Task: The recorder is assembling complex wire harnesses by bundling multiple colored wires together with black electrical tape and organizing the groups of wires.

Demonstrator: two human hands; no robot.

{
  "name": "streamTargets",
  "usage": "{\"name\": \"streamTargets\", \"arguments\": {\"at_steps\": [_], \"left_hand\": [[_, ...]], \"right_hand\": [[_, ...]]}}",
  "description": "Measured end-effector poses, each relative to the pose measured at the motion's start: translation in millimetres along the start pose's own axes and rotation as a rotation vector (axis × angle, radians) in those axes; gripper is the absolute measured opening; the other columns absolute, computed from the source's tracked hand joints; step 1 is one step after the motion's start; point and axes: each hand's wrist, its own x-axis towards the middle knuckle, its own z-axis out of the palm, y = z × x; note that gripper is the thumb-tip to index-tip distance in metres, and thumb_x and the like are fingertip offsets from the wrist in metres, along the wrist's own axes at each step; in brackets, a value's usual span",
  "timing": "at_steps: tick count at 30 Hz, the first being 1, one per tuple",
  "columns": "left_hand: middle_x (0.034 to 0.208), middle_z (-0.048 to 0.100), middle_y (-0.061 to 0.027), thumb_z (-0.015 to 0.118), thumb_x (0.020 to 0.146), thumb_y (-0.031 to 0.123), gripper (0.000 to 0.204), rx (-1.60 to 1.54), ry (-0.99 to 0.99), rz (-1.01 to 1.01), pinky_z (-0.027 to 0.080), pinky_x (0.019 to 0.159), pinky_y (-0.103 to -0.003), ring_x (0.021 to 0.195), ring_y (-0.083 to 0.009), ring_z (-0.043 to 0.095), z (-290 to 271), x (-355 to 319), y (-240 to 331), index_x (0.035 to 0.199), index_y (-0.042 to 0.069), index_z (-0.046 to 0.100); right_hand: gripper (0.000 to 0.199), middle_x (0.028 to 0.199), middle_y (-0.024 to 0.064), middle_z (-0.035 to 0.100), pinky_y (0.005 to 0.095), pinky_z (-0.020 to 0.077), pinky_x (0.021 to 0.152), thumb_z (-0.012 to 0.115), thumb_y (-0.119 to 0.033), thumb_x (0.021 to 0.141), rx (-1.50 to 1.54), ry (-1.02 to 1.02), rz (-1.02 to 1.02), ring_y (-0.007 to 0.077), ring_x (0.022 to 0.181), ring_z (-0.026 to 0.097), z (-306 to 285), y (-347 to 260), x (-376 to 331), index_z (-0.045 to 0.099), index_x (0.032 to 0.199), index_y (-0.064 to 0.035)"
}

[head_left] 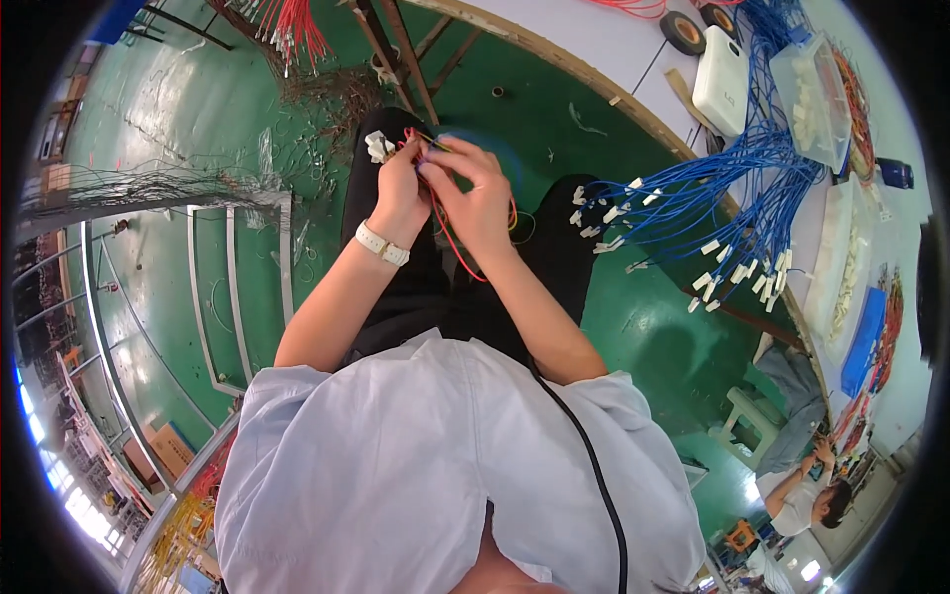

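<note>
Over the black-clad lap [421, 302], off the edge of the white-topped bench [584, 35], left hand [398, 198] and right hand [477, 198] pinch thin red-and-yellow plastic-coated wires [452, 246], white plastic connectors [379, 148] seemingly fitted, trailing loops apparently unsecured.

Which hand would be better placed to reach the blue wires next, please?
Probably the right hand: it is nearer the blue wires on that side. The left hand is farther off, beside white connectors.
</note>
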Motion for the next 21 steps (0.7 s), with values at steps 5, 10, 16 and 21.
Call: {"name": "streamTargets", "arguments": {"at_steps": [5,10,16,21], "left_hand": [[0.077,0.058,-0.0024,0.042,0.099,0.016,0.021,-0.063,0.03,0.083,0.046,0.066,-0.029,0.069,-0.0138,0.055,-13.7,3.6,-14.2,0.086,0.008,0.056],[0.081,0.061,-0.0029,0.043,0.101,0.02,0.026,0.15,0.192,0.32,0.048,0.067,-0.029,0.072,-0.0136,0.057,-4.6,-0.9,-25.5,0.085,0.006,0.058],[0.074,0.056,-0.0023,0.046,0.098,0.014,0.016,0.154,0.041,0.04,0.046,0.056,-0.03,0.06,-0.0118,0.053,11.0,-6.2,-18.4,0.088,0.006,0.056],[0.077,0.056,-0.0039,0.041,0.095,0.013,0.017,0.48,-0.261,-0.519,0.04,0.049,-0.023,0.053,-0.0086,0.046,14.7,-13.5,12.4,0.093,0.002,0.054]], "right_hand": [[0.019,0.106,0.0124,0.067,0.0332,0.0482,0.085,0.064,-0.008,0.085,0.033,-0.038,0.027,0.0261,0.095,0.063,14.1,7.4,-6.6,0.07,0.1,-0.0001],[0.018,0.107,0.0159,0.066,0.032,0.0482,0.086,0.063,-0.01,0.086,0.13,0.031,0.269,0.0254,0.095,0.065,19.6,11.2,-1.7,0.071,0.098,0.0012],[0.018,0.104,0.0148,0.065,0.0284,0.0461,0.086,0.068,-0.012,0.083,0.217,-0.186,0.303,0.0177,0.102,0.059,-3.2,34.1,24.9,0.073,0.095,0.0002],[0.015,0.086,0.0079,0.064,0.027,0.0448,0.079,0.066,-0.007,0.08,0.56,-0.784,0.556,0.0158,0.082,0.06,-64.2,49.8,45.9,0.072,0.087,0.0042]]}}
